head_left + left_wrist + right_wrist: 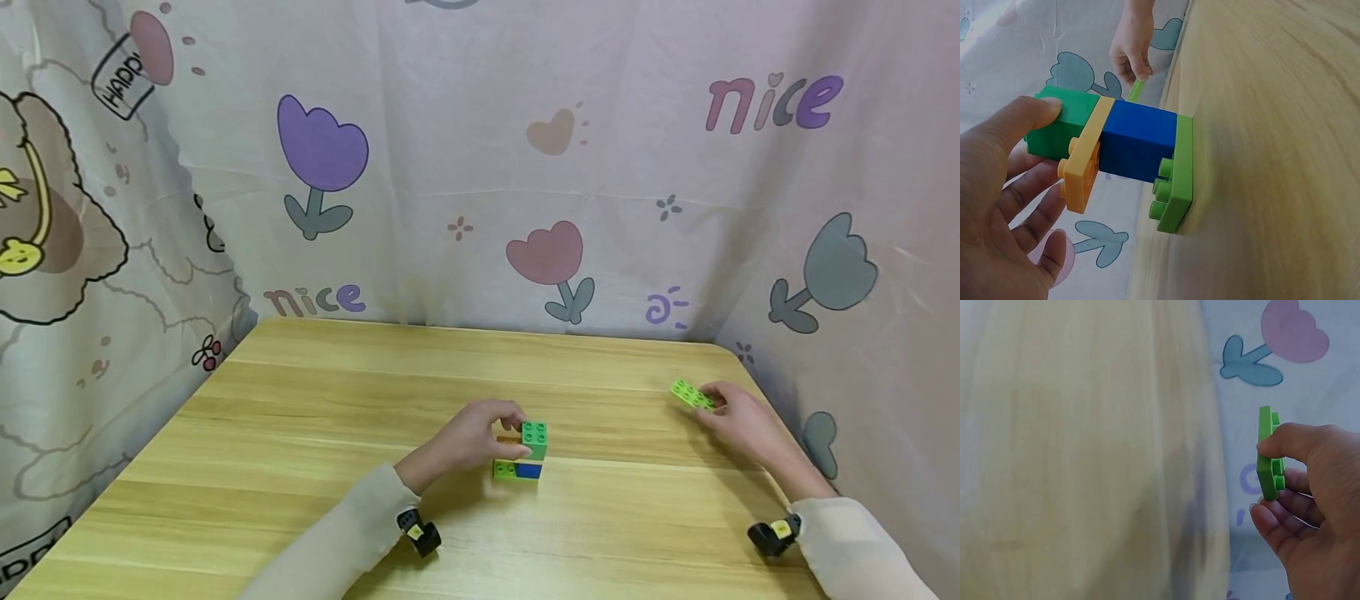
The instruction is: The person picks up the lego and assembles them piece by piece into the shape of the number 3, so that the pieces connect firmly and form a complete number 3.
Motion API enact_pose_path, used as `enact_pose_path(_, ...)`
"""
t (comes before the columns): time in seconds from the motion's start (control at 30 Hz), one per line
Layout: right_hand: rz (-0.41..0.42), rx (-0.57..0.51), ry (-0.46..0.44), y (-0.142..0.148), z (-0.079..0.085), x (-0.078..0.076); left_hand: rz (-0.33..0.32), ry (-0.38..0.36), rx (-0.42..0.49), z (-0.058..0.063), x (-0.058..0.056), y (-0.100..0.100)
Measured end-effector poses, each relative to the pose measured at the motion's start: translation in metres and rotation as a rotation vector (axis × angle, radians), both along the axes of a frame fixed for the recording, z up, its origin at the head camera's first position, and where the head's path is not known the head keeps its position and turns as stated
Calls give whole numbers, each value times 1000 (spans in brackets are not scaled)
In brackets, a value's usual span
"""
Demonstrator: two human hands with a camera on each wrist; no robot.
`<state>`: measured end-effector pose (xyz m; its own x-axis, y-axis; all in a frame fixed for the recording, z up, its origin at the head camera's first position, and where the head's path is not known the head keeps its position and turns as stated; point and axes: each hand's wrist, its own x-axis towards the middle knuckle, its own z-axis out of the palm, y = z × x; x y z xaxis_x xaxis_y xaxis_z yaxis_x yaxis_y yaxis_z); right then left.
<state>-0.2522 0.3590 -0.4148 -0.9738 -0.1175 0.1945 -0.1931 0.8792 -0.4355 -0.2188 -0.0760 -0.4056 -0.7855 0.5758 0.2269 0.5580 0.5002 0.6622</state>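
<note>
A stack of toy building bricks stands on the table near its middle. From the bottom it has a flat lime-green brick (1183,172), a blue brick (1138,140), a flat orange brick (1088,159) and a green brick (534,439) on top. My left hand (476,437) grips the green top brick, its thumb on one side and fingers behind. Over at the right side, my right hand (742,421) pinches a second flat lime-green brick (1266,456) between thumb and fingers. That brick is held above the table, studs showing, apart from the stack.
The wooden table (337,392) has its right edge close to my right hand. A patterned curtain (435,167) hangs behind the table and along both sides. Each wrist carries a small black camera (420,533).
</note>
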Motion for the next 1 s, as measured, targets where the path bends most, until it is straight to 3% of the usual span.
enact_pose_path(0.73, 156, -58, 146, -43, 34, 11, 0, -19, 2, 2, 1, 0)
enact_pose_path(1.0, 188, -61, 127, -59, 46, 17, 4, -25, -8, 1, 0, 0)
